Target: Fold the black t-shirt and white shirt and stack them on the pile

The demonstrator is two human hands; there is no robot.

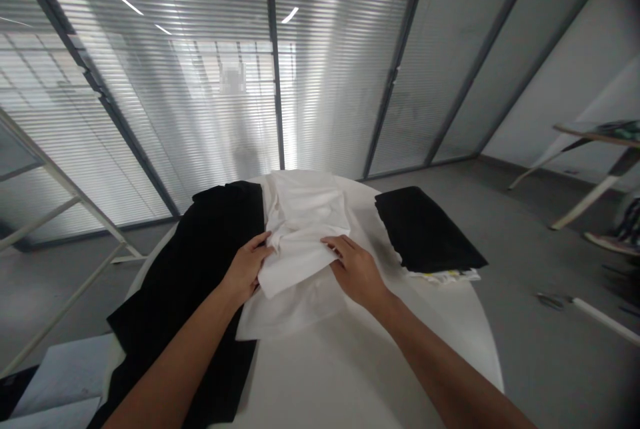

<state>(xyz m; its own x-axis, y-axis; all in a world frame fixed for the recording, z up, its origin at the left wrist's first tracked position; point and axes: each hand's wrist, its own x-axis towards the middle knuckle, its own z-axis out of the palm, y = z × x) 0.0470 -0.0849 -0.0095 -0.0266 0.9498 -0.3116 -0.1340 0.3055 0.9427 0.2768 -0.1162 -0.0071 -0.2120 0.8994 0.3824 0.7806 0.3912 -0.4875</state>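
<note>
A white cloth garment [310, 199] lies on the round white table [320, 376], partly folded, with its near end lifted over a lower layer. My left hand [249, 266] grips the left edge of the upper layer between thumb and fingers. On the other side, my right hand [357, 269] pinches the right edge, its fingers bent over the fabric. Left of the white garment a large black cloth [200, 256] is spread, hanging past the table's near left side. What kind of garment the white cloth is, I cannot tell.
A folded black cloth [427, 229] lies on top of white fabric at the table's right. Glass partitions with blinds [215, 82] stand behind. A pale metal frame [65, 216] is at the left, papers [65, 376] lower left, another table [595, 132] far right.
</note>
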